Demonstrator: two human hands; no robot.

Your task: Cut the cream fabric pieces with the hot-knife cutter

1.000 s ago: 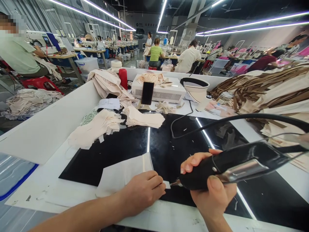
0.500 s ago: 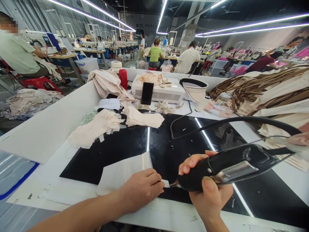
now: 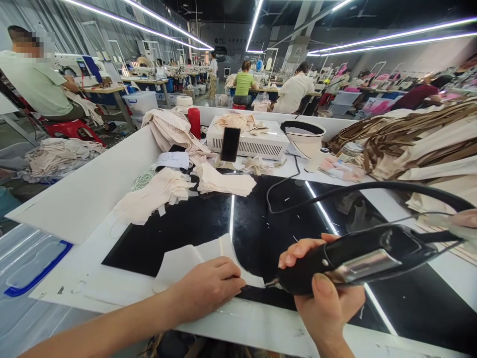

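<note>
My left hand [image 3: 210, 286] is closed, its fingers bunched on a white fabric piece [image 3: 186, 261] that lies over the near edge of the black board [image 3: 257, 243]. A narrow end of the fabric stretches right from my fingers to the thin metal tip of a black corded hand tool [image 3: 354, 256]. Whether the tip touches the fabric or just meets its edge, I cannot tell. My right hand [image 3: 328, 303] wraps round the tool's body from below, thumb on the near side. The tool's cable end runs off to the right.
Stacks of cream cut fabric [image 3: 154, 196] lie at the board's far left. Behind stand a phone [image 3: 230, 144], a white vented box [image 3: 261, 141] and a red cylinder [image 3: 194, 123]. The black cable [image 3: 372, 185] arches across the right. Brown and cream strips [image 3: 417, 134] are heaped beyond.
My left hand has shifted left, away from the tool's tip, and more white fabric shows between them. The right hand keeps its hold on the tool. The whole view has swung slightly.
</note>
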